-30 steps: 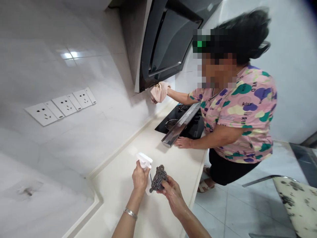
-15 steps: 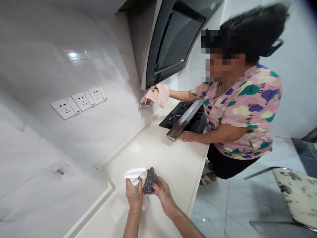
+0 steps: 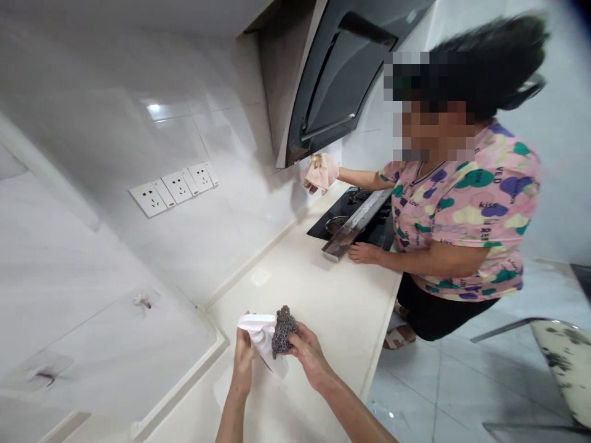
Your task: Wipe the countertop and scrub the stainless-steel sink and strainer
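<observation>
A white spray bottle (image 3: 264,339) is in my left hand (image 3: 244,363), its head pointing right and its body slanting down to the right over the counter. My left fingers are closed around the neck, partly hidden by the bottle. My right hand (image 3: 310,355) pinches a grey metal wire scouring pad (image 3: 284,332), brownish at the top. The pad is right beside the spray head; I cannot tell whether they touch. Both hands are above the pale countertop (image 3: 295,271).
A co-worker (image 3: 480,203) stands at the right, holding a pink cloth (image 3: 322,172) under the range hood (image 3: 346,80). A metal strip (image 3: 355,224) lies across the black gas stove (image 3: 325,226). Wall sockets (image 3: 175,186) are at the left. A chair (image 3: 563,363) stands lower right.
The spray bottle has tilted, so its body now shows between my hands. The scouring pad stays in my right hand. The co-worker's cloth has shifted right, and my view has turned slightly left.
</observation>
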{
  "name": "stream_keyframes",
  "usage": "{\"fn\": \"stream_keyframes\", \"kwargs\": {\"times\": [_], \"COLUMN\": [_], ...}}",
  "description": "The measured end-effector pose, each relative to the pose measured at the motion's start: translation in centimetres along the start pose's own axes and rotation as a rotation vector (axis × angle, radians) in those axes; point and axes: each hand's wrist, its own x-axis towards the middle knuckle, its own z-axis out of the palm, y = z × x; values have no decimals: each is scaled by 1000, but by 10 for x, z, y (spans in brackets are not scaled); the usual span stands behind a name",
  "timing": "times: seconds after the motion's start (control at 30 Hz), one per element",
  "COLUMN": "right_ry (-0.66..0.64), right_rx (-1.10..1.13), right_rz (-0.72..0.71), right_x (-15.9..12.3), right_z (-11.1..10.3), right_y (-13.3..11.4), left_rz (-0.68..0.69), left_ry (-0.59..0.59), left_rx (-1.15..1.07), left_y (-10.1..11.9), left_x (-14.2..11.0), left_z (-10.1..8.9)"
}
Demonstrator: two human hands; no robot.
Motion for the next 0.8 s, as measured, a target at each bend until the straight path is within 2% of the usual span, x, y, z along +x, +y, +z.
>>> {"fn": "stream_keyframes", "kwargs": {"times": [0.07, 0.13, 0.17, 0.27, 0.33, 0.4, 0.47, 0.6, 0.7, 0.8], "right_ry": [14, 26, 29, 28, 19, 7, -4, -20, -17, -16], "right_rx": [6, 4, 1, -4, -7, -10, -11, -4, 4, 11], "right_rz": [1, 10, 17, 38, 42, 39, 38, 41, 47, 58], "right_x": [-1, -2, -3, -4, -5, -6, -6, -7, -7, -7], "right_z": [0, 0, 0, 2, 4, 6, 8, 9, 8, 6], "right_y": [0, 1, 2, 4, 6, 8, 7, 6, 8, 12], "left_rz": [-57, -57, -35, 30, -26, -137, -214, -247, -264, -228], "left_ry": [103, 204, 214, 70, -52, -143, -183, -192, -201, -278], "left_rx": [-123, -103, -48, 207, 384, 523, 609, 666, 620, 497], "left_y": [14, 36, 48, 83, 96, 100, 97, 89, 91, 98], "left_x": [6, 15, 21, 40, 51, 58, 63, 65, 64, 61], "left_z": [-10, -13, -11, 6, 20, 30, 35, 35, 35, 32]}}
